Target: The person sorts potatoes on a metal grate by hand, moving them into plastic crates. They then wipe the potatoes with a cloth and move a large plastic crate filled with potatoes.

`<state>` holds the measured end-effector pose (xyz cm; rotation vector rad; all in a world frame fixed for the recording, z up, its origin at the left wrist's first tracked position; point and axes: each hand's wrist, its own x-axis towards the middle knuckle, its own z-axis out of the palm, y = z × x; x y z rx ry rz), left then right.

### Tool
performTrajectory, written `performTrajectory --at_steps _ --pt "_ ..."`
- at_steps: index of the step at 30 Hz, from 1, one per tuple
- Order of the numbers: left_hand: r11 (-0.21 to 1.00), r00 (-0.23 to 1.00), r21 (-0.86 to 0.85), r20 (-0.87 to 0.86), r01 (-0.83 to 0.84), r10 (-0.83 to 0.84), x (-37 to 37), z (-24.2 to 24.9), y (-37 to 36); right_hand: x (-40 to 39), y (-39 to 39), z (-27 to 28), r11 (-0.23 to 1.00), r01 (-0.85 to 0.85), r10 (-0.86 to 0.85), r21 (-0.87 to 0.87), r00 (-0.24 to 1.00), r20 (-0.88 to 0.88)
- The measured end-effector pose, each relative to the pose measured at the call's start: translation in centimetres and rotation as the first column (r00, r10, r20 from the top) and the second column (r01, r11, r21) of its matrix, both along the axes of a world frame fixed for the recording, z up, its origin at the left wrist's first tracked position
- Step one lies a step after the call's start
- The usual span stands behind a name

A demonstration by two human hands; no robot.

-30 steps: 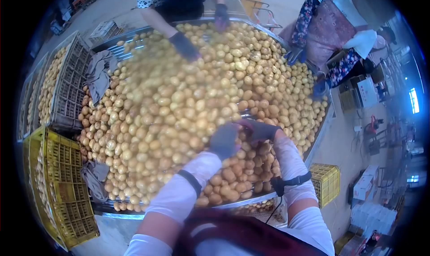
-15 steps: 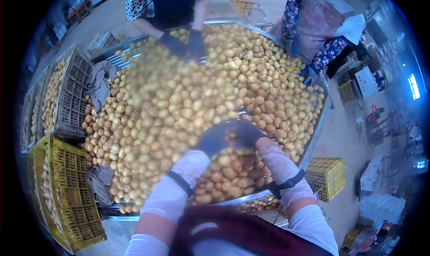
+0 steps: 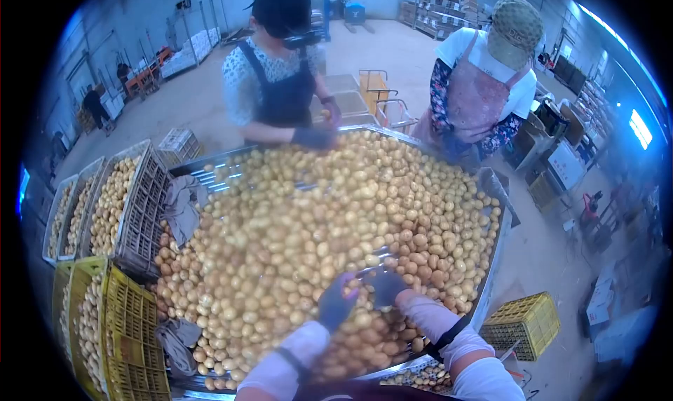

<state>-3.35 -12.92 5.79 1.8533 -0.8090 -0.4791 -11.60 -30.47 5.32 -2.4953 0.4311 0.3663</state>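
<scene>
A big heap of small round yellow fruit (image 3: 301,233) covers a metal sorting table (image 3: 491,261). My left hand (image 3: 336,301) and my right hand (image 3: 385,286), both in dark gloves with white sleeves, lie close together on the near side of the heap, fingers curved over the fruit. Whether either hand grips a fruit cannot be made out. Across the table a person in a dark apron (image 3: 280,92) has a gloved hand (image 3: 313,137) on the far edge of the heap. A second person in a pink apron (image 3: 484,85) stands at the far right corner.
A yellow crate (image 3: 123,324) and grey crates (image 3: 140,205) holding fruit stand along the table's left side. Grey cloths (image 3: 182,205) hang on the left rim. Another yellow crate (image 3: 522,320) sits on the floor at right. Shelves and boxes line the far walls.
The view has tilted upward, so both co-workers' upper bodies now show. My hands stay close together on the near fruit and sit lower in view. The far person's hands shifted right.
</scene>
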Motion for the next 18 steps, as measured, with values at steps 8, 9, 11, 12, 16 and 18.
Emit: performTrajectory --at_steps 8,9,11,12,16,18 --pt "0.934 0.829 -0.342 -0.549 -0.107 -0.105 2.8 -5.4 6.4 -0.3 0.1 -4.1 0.858 -0.28 0.309 -0.43 0.951 -0.003" --pt "0.938 0.848 -0.335 -0.52 -0.091 -0.104 2.8 -5.9 7.4 -0.2 -0.2 -3.7 0.856 -0.294 0.32 -0.424 0.947 -0.011" --pt "0.943 0.873 -0.319 -0.481 -0.092 -0.077 2.3 -3.7 9.2 0.0 -0.1 -2.2 0.869 -0.307 0.312 -0.389 0.949 -0.053" --pt "0.936 0.866 -0.329 -0.498 -0.13 -0.055 2.1 -2.2 9.8 0.1 -0.6 -3.6 0.872 -0.299 0.312 -0.387 0.95 -0.03" --pt "0.889 0.788 -0.353 -0.615 -0.291 0.013 1.5 1.0 11.8 -0.4 -3.1 -10.8 0.973 -0.156 0.21 -0.17 0.904 0.373" --pt "0.922 0.846 -0.302 -0.532 -0.24 0.046 1.5 1.3 13.0 -1.0 -2.4 -12.8 0.998 -0.066 0.048 0.02 0.876 0.479"
